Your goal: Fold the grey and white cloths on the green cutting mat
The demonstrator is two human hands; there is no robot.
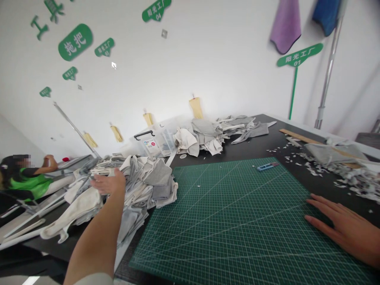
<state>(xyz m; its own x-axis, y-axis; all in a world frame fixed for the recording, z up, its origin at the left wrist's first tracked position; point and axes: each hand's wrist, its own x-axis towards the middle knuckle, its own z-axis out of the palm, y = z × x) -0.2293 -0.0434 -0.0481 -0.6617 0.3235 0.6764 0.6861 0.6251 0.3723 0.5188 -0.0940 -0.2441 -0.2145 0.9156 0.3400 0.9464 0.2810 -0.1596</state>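
My left hand (109,183) reaches out over a heap of grey and white cloth pieces (162,180) left of the green cutting mat (225,213). Its fingers are stretched out; whether they touch the cloth I cannot tell. At the right side of the mat, my right hand (344,227) is held flat with the fingers extended and nothing in it. A blue utility knife (267,166) lies near the mat's far right corner, out of reach of both hands' fingertips.
Behind the mat are a clear plastic box (152,143) and another cloth pile (204,134). Pale scraps (362,184) and a wooden strip (299,136) lie on the black table (252,142) at right. A person in a green vest (37,184) sits at far left.
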